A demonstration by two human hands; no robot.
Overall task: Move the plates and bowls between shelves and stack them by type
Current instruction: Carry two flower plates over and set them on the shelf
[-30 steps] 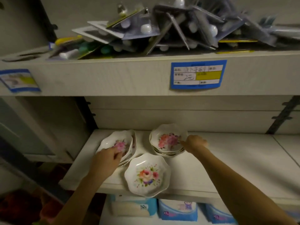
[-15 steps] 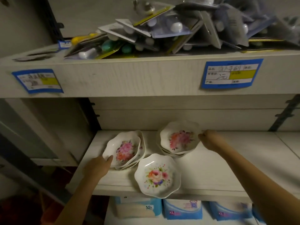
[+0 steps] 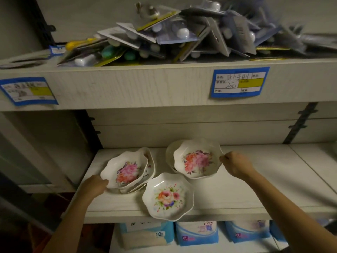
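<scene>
- My left hand (image 3: 94,187) reaches in from the lower left. Its fingers are curled round the near-left rim of the left top bowl (image 3: 125,170), which it grips.
- The left top bowl is white with a scalloped rim and a pink-and-orange flower print. It is tilted and lies askew over the left stack (image 3: 150,159) of like bowls, shifted towards the front left.
- My right hand (image 3: 235,164) comes in from the lower right. Its fingers are drawn together and pinch the right rim of the right top bowl (image 3: 197,159).
- The right top bowl bears the same print and is tilted with its inside towards me. It sits off to the right of the right stack (image 3: 170,154), whose rims show behind it on the left.
- A single bowl (image 3: 168,197) lies flat in front, between the two stacks and nearer to me. Its print differs: orange and pink flowers with green leaves.
- The front rim of the single bowl overhangs the front edge of the middle shelf (image 3: 264,189). I cannot tell whether it touches the two held bowls just beside it.
- All the bowls stand on the left half of the middle shelf, a pale board with a wood grain.
- The upper shelf (image 3: 145,84) carries a loose heap of blister packs (image 3: 182,33).
- Its front face bears a blue price label (image 3: 239,82) on the right and a second label (image 3: 27,91) on the left.
- Below the middle shelf stand blue-and-white packs (image 3: 197,234), some marked XL.
</scene>
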